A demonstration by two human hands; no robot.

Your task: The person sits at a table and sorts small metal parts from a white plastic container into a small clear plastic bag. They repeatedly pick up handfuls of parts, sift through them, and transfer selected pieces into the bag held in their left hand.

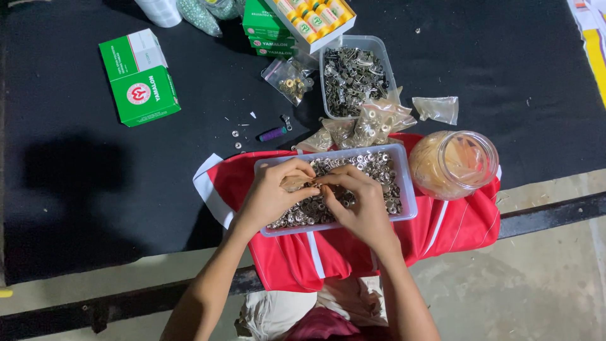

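Both forearms rise from six o'clock, the left hand [271, 192] and right hand [360, 202] curled fingertip to fingertip, pinching a small metal ring [314, 187] over the tray of rings [409, 189] at centre.

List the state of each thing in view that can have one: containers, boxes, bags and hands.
Clear plastic tray of silver rings: open, nearly full.
Smaller clear tub of dark metal parts: open, full.
Clear plastic jar: lidless, lying on its side.
Green cardboard box: closed.
Left hand: pinching something small over the tray.
Right hand: fingertips meeting the left's.
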